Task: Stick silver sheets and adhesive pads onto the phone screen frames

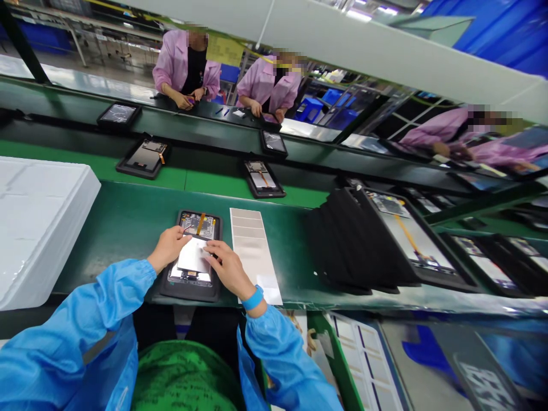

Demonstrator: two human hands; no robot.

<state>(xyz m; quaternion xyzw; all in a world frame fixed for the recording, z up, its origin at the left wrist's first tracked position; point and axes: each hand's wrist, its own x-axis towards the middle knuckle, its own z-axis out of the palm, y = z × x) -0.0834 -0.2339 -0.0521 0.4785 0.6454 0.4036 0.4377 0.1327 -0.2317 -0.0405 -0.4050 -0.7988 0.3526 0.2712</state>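
Observation:
An opened tablet (pixel 191 290) lies in a black tray on the bench before me, with its circuit board (pixel 208 226) and an orange ribbon cable (pixel 201 222) exposed at the far end. Over its middle is a flat silvery-white rectangular piece (pixel 191 258), slightly tilted against the tablet's outline. My left hand (pixel 170 246) pinches its upper left corner, close to a thin reddish wire. Closed on the right edge is my right hand (pixel 230 267), thumb and fingers at the piece. Whether the piece touches the tablet beneath, I cannot tell.
A pale strip sheet (pixel 252 242) lies right of the tablet. Farther right leans a stack of black trays (pixel 355 245) topped by another opened tablet. A white foam box (pixel 43 222) stands left. More tablets (pixel 143 158) sit on the line ahead, where co-workers in pink (pixel 269 85) work.

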